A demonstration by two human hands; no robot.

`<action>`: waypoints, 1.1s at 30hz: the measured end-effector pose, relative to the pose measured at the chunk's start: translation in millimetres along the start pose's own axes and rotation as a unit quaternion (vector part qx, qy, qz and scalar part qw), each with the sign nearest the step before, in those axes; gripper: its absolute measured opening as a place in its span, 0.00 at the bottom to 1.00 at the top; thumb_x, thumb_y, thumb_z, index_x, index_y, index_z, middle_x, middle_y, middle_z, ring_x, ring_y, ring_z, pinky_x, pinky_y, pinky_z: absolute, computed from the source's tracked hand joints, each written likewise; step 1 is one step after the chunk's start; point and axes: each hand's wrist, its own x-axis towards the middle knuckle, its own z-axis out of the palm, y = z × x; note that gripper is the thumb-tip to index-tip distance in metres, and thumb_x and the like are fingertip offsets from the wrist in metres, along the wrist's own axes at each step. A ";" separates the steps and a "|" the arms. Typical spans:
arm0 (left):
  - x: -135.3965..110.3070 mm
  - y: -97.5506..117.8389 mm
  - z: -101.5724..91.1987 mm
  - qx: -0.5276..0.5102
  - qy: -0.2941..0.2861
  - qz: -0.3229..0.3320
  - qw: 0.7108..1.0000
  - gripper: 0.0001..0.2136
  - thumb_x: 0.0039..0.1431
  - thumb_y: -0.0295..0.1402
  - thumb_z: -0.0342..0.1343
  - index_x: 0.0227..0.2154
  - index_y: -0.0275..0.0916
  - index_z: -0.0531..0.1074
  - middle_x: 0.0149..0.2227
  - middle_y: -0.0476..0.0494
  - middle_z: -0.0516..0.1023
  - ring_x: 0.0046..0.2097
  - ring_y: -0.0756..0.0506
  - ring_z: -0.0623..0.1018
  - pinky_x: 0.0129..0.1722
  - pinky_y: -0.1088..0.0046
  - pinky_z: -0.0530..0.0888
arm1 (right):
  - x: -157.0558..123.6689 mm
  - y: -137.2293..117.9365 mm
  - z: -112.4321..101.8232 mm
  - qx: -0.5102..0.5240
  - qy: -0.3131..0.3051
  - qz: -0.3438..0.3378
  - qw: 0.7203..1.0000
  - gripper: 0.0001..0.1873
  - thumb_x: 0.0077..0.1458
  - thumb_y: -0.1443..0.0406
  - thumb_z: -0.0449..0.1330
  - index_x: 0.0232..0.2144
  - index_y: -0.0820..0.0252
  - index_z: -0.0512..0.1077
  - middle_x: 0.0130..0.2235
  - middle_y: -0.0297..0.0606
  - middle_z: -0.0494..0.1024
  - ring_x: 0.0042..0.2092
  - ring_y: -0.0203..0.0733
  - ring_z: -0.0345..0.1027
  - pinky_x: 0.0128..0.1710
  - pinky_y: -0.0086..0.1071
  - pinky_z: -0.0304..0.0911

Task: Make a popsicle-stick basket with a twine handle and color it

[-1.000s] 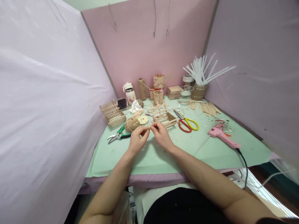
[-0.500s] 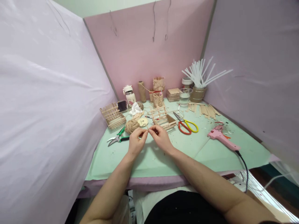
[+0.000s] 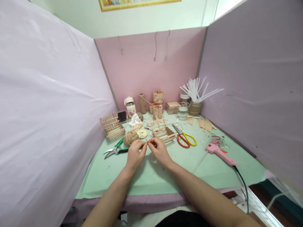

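My left hand and my right hand meet fingertip to fingertip above the green tabletop. Both are closed in a pinch on a thin strand of twine, of which only a short bit shows between them. Just behind my left hand lies a ball of jute twine with a round pale label. Beyond my right hand stands a small box frame of wooden sticks. Green-handled pruning shears lie to the left, partly behind my left hand.
Scissors with red and yellow handles lie to the right, and a pink glue gun with a cord farther right. A stick basket stands at left. Behind are a white-lidded bottle, a water cup and loose sticks.
The camera view has tilted upward, so everything sits lower and a framed picture shows at the top. My hands stay together in the same pinch.
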 end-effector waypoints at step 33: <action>3.2 -1.8 0.8 -0.103 0.019 -0.063 0.993 0.07 0.57 0.32 0.56 0.25 0.38 0.73 0.28 0.47 0.74 0.32 0.49 0.73 0.32 0.74 0.70 | 2.6 5.9 1.0 0.044 -0.039 0.093 0.994 0.10 0.50 0.58 0.59 0.24 0.57 0.67 0.21 0.29 0.66 0.24 0.35 0.57 0.24 0.29 0.55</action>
